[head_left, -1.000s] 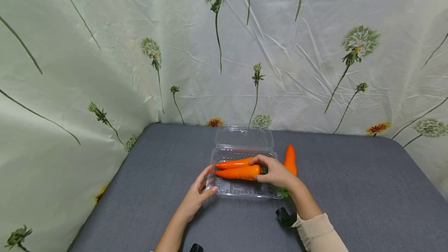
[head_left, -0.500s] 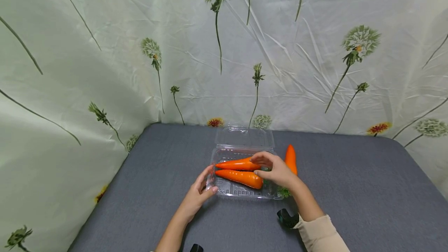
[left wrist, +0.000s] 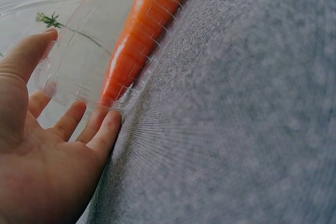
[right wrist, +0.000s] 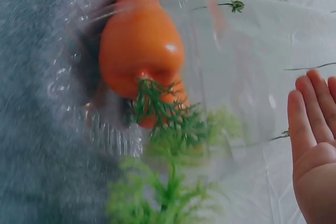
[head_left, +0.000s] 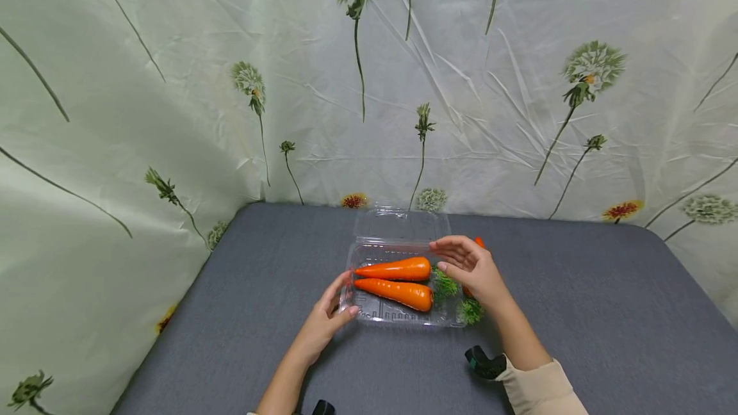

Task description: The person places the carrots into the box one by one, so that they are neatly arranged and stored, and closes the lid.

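Note:
A clear plastic clamshell container (head_left: 380, 314) lies with its lid (head_left: 402, 224) folded back on the far side. Inside it, two orange carrots (head_left: 398, 294) lie side by side, tips to the left, green tops (head_left: 445, 283) to the right. My left hand (head_left: 323, 325) holds the container's left end, thumb at the rim and fingers along the end wall; the left wrist view shows these fingers (left wrist: 107, 129) against the plastic. My right hand (head_left: 469, 271), fingers extended and holding nothing, hovers by the right end. It largely hides a third carrot (head_left: 480, 242) outside the container.
A grey cloth-covered table (head_left: 277, 261) carries everything. Behind it and at the left hangs a pale curtain (head_left: 311, 82) with dandelion prints. Green leaves (head_left: 471, 311) of the outer carrot lie near the container's front right corner. A dark wrist device (head_left: 484, 364) sits at the right wrist.
My right hand has let go of the carrots and moved right, now over the outer carrot. The nearer carrot's thick end has settled towards me. My left hand has stayed in place.

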`<act>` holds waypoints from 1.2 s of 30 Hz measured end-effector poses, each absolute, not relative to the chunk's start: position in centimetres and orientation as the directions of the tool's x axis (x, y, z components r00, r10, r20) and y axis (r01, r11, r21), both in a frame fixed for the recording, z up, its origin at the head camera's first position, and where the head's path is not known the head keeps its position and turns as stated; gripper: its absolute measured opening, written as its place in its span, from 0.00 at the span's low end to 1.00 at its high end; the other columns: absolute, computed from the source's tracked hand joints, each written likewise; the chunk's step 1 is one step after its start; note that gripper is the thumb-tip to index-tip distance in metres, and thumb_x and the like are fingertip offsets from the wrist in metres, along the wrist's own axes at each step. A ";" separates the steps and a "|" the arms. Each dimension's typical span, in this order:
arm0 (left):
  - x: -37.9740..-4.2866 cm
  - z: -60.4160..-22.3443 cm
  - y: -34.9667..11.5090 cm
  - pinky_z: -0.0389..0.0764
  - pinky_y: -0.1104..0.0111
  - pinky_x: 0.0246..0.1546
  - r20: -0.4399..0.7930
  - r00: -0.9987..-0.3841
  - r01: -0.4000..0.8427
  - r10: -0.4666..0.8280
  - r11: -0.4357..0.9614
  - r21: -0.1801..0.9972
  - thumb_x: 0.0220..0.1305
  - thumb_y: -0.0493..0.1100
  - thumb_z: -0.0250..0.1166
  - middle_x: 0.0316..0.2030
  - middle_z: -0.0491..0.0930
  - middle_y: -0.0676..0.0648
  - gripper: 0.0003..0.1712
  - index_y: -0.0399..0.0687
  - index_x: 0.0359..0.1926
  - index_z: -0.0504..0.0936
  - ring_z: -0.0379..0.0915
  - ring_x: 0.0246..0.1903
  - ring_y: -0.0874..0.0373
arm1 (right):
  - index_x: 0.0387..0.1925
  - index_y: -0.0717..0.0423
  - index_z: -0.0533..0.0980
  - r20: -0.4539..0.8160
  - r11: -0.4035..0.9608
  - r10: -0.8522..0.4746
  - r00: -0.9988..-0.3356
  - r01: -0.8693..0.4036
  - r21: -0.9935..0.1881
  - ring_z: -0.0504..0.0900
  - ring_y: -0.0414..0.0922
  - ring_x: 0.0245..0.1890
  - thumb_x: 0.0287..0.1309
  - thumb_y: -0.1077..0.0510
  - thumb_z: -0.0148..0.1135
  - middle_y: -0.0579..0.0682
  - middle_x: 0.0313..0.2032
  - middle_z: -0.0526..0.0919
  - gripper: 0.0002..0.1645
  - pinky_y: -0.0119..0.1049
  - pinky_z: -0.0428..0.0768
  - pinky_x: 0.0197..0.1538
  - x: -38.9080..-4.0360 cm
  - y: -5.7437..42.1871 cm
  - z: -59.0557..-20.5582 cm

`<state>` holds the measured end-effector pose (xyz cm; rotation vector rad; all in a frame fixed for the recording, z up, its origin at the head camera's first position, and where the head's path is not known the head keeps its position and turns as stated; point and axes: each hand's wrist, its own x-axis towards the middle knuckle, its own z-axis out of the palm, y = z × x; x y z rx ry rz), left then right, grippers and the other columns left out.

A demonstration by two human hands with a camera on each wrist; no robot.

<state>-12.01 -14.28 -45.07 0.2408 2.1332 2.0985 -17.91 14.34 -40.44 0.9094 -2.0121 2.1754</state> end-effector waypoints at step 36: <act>-12.0 -45.1 -14.3 0.67 0.70 0.46 0.015 -0.978 0.018 0.209 0.012 1.000 0.57 0.30 0.60 0.65 0.52 0.37 0.39 0.43 0.67 0.54 0.53 0.60 0.40 | 0.57 0.68 0.62 0.260 0.478 0.223 -0.939 -0.127 -0.869 0.67 0.56 0.55 0.48 0.59 0.67 0.65 0.53 0.69 0.37 0.44 0.63 0.56 -15.7 17.8 -45.5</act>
